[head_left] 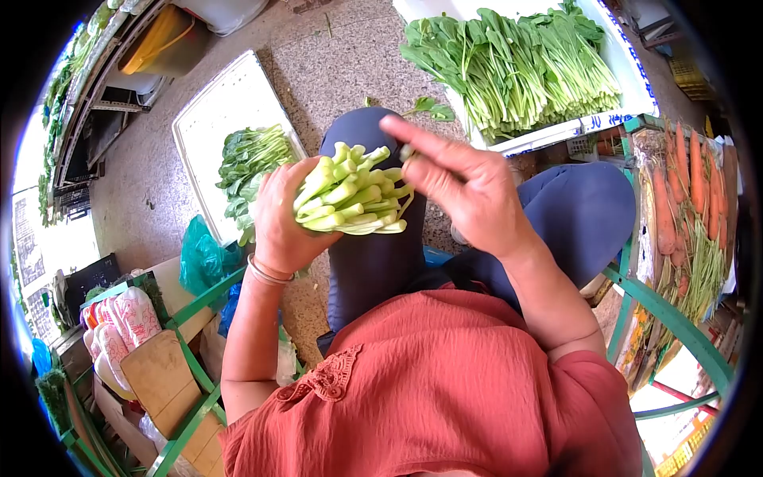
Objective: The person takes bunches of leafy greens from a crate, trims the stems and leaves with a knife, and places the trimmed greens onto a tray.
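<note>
My left hand (278, 219) is wrapped round a bunch of leafy greens (350, 193), its pale green cut stem ends facing up toward me. Just right of the stems is my right hand (453, 171), with the index finger stretched out and the thumb bent toward it. Something small and dark sits between thumb and finger, too hidden to name. Beyond my left hand, more greens (258, 155) lie on a white foam lid (230, 95). A white foam box (636, 63) at the upper right holds rows of long-stemmed greens (517, 71).
Carrots (698, 179) lie at the right beside a green metal frame (675, 310). At the left are a teal plastic bag (207, 258), patterned gloves (127, 322) and a cardboard piece (161, 378). A yellow bucket (171, 52) stands at the upper left. Loose leaves (431, 108) lie past my knee.
</note>
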### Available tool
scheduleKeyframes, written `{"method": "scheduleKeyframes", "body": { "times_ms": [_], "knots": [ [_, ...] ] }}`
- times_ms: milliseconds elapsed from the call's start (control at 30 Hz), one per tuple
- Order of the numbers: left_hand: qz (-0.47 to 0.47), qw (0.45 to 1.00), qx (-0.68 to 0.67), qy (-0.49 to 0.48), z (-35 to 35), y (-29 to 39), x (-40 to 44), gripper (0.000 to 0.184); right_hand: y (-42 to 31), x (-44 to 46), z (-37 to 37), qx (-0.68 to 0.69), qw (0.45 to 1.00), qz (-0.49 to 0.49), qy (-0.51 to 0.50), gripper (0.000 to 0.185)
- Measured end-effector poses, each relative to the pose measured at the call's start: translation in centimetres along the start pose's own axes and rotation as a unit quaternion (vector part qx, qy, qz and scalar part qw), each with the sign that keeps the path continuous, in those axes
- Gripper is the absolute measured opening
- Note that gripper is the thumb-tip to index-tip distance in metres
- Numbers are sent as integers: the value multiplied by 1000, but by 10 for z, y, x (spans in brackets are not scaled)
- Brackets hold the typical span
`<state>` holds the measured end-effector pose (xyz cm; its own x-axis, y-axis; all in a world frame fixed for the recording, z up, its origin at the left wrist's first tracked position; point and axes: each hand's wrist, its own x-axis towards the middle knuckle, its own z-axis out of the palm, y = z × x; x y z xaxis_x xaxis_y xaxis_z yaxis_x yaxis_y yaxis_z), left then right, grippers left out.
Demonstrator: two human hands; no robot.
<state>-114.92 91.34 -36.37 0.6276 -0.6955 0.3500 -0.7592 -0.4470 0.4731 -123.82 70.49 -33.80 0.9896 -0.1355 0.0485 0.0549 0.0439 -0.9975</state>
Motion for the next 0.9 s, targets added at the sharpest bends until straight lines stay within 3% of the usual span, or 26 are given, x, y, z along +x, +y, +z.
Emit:
{"method": "scheduleKeyframes", "body": {
  "times_ms": [67,100,200,367,433,500,533,633,700,733,833,900],
  "knots": [
    [13,1000,-7,-1,-1,0,1,71,2,-1,5,47,995,-31,-81,40],
    [11,1000,-5,-18,-2,1,3,71,-2,2,0,-25,991,-21,-127,42],
    [4,999,-3,-43,-3,-2,5,72,0,10,-2,-50,986,-43,-156,41],
    [21,999,-1,-43,-3,-4,6,72,4,13,-3,-55,992,25,-113,34],
    [15,998,-18,-66,-3,-6,8,72,7,17,-2,-43,999,-30,9,31],
    [15,997,-20,-66,-2,-8,7,72,2,22,-10,-41,999,-22,3,35],
    [15,997,-22,-68,-2,-9,7,73,-4,24,-12,25,996,38,-70,36],
    [16,997,-29,-73,-2,-9,10,72,-7,32,-17,53,979,102,-167,36],
    [16,996,-32,-78,-3,-8,12,71,7,40,-18,-64,979,-4,-194,36],
    [15,996,-34,-83,-3,-8,14,70,10,44,-18,-36,978,11,-203,35],
    [23,995,-26,-90,-5,-6,19,68,13,45,-17,-91,986,18,-141,31],
    [26,995,-21,-92,-6,-4,20,67,16,50,-23,-92,995,-4,-33,28]
  ]
}}
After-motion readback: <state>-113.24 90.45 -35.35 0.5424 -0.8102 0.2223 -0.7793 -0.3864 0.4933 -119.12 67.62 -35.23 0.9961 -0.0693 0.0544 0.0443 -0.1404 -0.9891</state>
